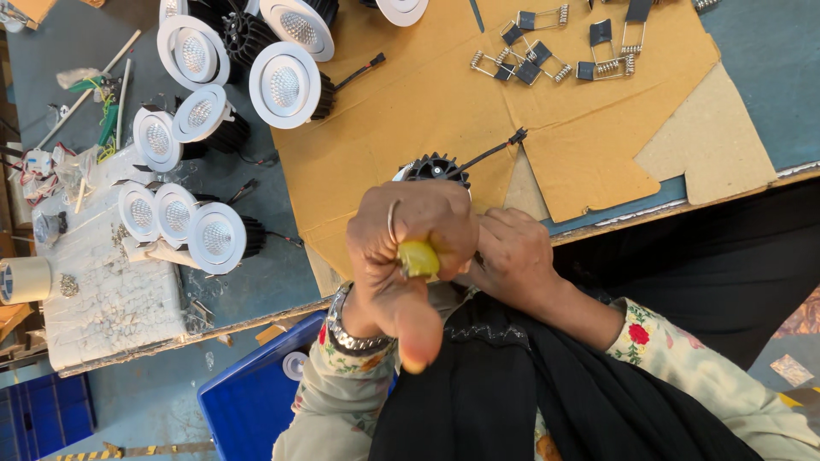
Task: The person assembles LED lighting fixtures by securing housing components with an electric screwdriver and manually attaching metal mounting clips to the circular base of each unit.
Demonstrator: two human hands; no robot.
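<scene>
My left hand [410,256], with a ring and a metal bracelet, is closed around the yellow handle of a screwdriver [418,258]. It points down at a downlight with a black finned heat sink [436,167] on the brown cardboard sheet [410,102]. A black lead with a plug [500,147] trails from the lamp. My right hand [512,256] sits beside the left, fingers curled in against the lamp's underside. The left hand hides most of the lamp and the tool's tip.
Several white-rimmed downlights [284,85] stand at the upper left, some on a white foam block [111,282]. Wire spring clips [538,55] lie on the cardboard's far right. There is a tape roll [24,280] at the left edge and a blue crate [256,393] below the bench.
</scene>
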